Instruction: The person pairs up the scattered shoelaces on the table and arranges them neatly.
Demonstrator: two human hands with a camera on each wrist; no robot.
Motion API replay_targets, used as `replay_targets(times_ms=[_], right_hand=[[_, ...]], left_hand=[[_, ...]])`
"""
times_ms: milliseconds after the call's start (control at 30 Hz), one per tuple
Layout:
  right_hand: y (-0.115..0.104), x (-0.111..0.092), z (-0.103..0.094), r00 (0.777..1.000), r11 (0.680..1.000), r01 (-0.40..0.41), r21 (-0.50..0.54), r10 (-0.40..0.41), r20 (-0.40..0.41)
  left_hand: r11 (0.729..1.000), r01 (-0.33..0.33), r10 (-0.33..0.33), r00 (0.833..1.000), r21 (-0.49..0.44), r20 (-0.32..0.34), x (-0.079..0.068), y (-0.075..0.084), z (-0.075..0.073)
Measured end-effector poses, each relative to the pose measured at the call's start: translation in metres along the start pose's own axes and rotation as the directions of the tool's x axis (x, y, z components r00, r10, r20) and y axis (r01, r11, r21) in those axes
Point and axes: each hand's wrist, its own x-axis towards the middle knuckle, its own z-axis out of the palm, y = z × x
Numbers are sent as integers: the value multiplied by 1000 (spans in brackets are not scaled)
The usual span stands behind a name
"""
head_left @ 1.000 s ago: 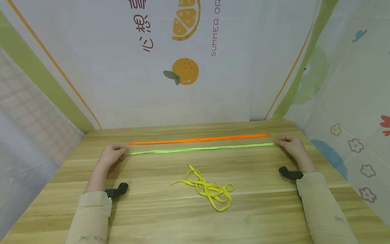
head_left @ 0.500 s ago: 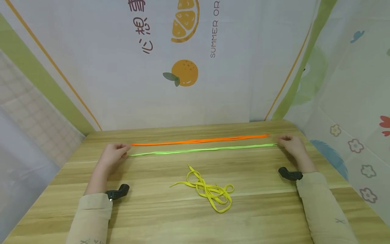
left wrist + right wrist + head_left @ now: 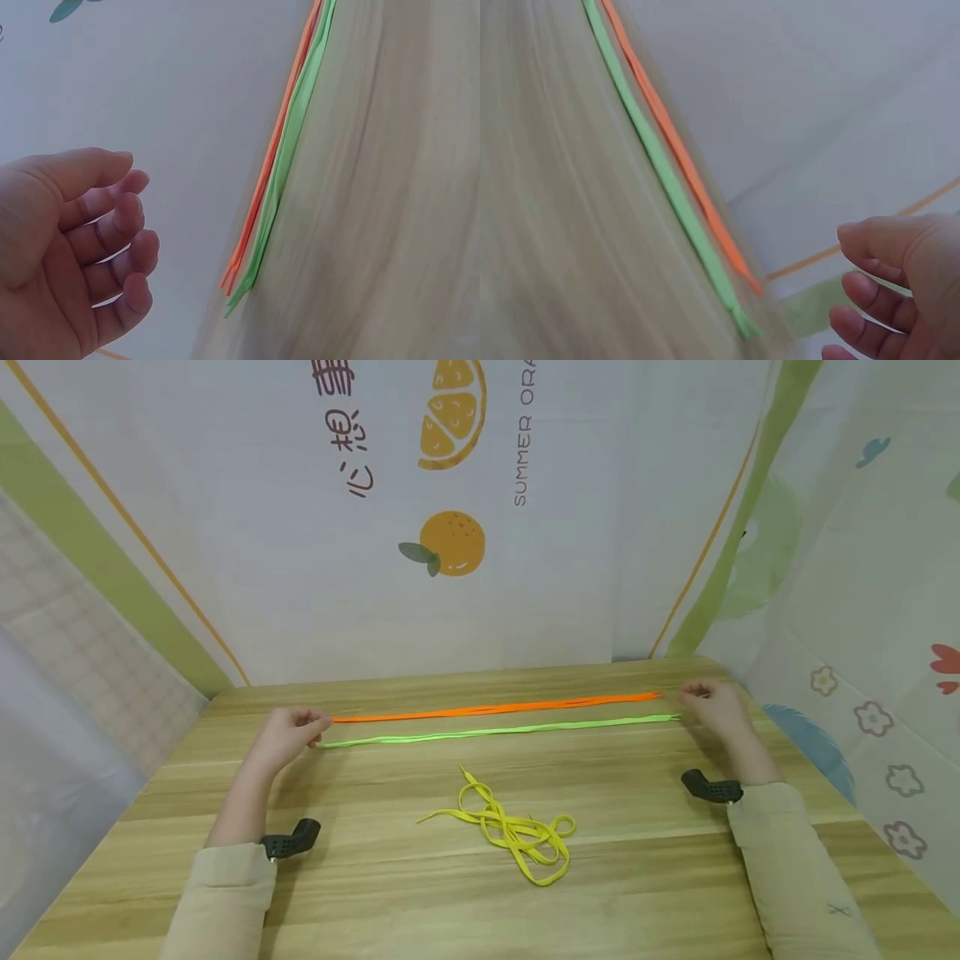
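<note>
A green shoelace [image 3: 495, 730] lies straight across the wooden table, doubled along its length. Just behind it, nearly parallel, runs a doubled orange shoelace [image 3: 495, 708]. My left hand [image 3: 285, 739] hovers by their left ends; in the left wrist view its loosely bent fingers hold nothing and stand apart from both laces. Near the right ends is my right hand [image 3: 720, 712], also holding nothing, its fingers relaxed in the right wrist view. Closer to me, a yellow shoelace [image 3: 517, 835] lies in a loose tangle.
The wooden table [image 3: 390, 893] ends at a white curtain [image 3: 555, 610] printed with oranges. Another printed curtain [image 3: 877, 635] hangs along the right side. Each wrist carries a small black camera mount, such as the left mount [image 3: 292, 840].
Both hands have left the green shoelace's ends, which they were at a second ago, and have lifted slightly. The laces lie almost as before; the view has tilted up a little.
</note>
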Motion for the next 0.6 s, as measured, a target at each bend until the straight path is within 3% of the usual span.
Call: replay_targets(times_ms=[600], right_hand=[[-54, -3, 4, 991, 991, 135, -19, -134, 28]], left_hand=[[992, -115, 114, 993, 43, 25, -3, 15, 6]])
